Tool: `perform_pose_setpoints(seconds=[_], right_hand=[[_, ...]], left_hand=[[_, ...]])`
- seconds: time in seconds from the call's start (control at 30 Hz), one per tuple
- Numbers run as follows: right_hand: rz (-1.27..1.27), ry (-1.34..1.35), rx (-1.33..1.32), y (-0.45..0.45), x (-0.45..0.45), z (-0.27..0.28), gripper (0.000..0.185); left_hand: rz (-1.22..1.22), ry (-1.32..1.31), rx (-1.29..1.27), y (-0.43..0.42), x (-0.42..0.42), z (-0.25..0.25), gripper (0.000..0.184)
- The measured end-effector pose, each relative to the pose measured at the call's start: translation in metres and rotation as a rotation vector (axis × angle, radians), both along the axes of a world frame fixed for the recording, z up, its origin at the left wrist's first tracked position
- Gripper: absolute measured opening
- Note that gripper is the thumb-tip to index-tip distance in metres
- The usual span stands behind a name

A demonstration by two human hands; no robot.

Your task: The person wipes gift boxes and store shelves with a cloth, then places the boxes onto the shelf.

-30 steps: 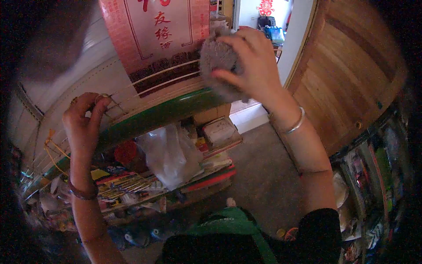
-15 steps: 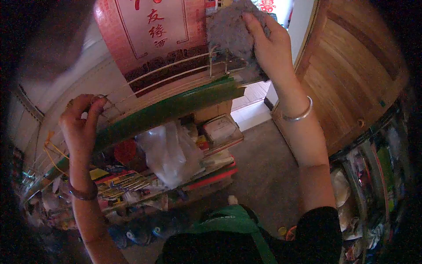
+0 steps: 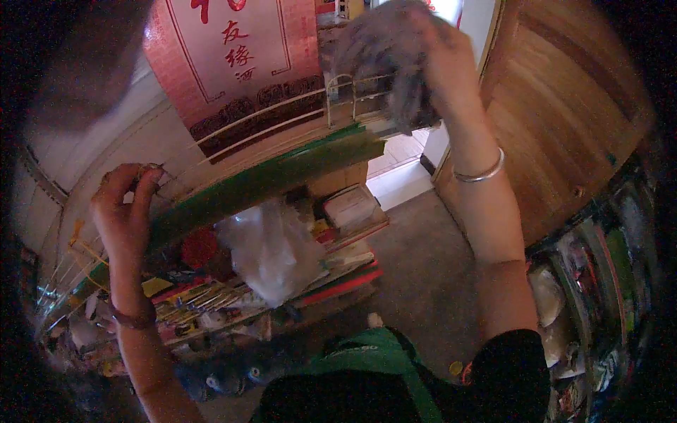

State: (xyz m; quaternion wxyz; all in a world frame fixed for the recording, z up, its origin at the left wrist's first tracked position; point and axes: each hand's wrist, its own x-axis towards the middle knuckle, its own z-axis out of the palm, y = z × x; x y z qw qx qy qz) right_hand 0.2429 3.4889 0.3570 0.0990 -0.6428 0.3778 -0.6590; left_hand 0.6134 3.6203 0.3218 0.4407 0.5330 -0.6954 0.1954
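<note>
The grey, shaggy cloth (image 3: 381, 46) lies toward nine o'clock of the right hand (image 3: 451, 70), which grips it. The left hand (image 3: 125, 203) is pinched narrow, its contents unclear, near the long green shelf edge (image 3: 282, 169).

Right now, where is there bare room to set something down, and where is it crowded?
The grey floor between the wooden door and the red-edged shelf looks bare. Crowded: that shelf, around the plastic bag, and the right-hand rack.
</note>
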Motion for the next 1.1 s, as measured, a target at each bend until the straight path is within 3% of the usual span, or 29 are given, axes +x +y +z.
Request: perform_pose_setpoints(seconds=[0.07, 0.13, 0.2, 0.23, 0.33, 0.43, 0.57, 0.67, 0.7, 0.83, 1.1], right_hand=[[0.070, -0.203, -0.215, -0.003, -0.016, -0.002, 0.029], [-0.113, 0.140, -0.252, -0.002, -0.014, -0.021, 0.029], [-0.322, 0.680, -0.396, 0.016, 0.011, -0.032, 0.029], [-0.414, 0.739, -0.487, 0.029, 0.024, -0.034, 0.030], [-0.359, 0.791, -0.450, 0.020, 0.025, -0.028, 0.028], [-0.352, 0.703, -0.577, 0.007, 0.013, -0.034, 0.026], [-0.393, 0.793, -0.278, 0.015, -0.026, -0.014, 0.023], [-0.290, 0.913, -0.268, 0.015, -0.030, -0.006, 0.021], [-0.202, 0.839, -0.414, 0.011, -0.021, -0.016, 0.021], [-0.099, 0.956, -0.518, 0.023, -0.001, -0.015, 0.031], [-0.331, 1.074, -0.616, 0.024, -0.031, -0.019, 0.040]], left_hand=[[-0.039, -0.026, -0.028, -0.002, 0.000, 0.000, 0.011], [-0.047, -0.022, -0.021, -0.003, -0.002, 0.000, 0.011], [-0.031, 0.012, 0.019, -0.002, 0.000, -0.001, 0.011], [-0.037, 0.025, 0.025, -0.003, 0.000, -0.001, 0.010], [-0.052, 0.041, 0.037, -0.002, 0.001, -0.002, 0.010], [-0.063, 0.030, 0.017, -0.002, 0.002, -0.002, 0.008], [-0.086, 0.065, 0.014, 0.000, 0.000, -0.002, 0.007], [-0.085, 0.114, 0.046, -0.001, -0.001, -0.001, 0.008], [-0.079, 0.128, 0.061, -0.001, 0.000, -0.001, 0.008], [-0.069, 0.028, 0.031, -0.004, 0.005, -0.002, 0.009], [-0.047, 0.056, 0.070, 0.001, -0.002, 0.000, 0.009]])
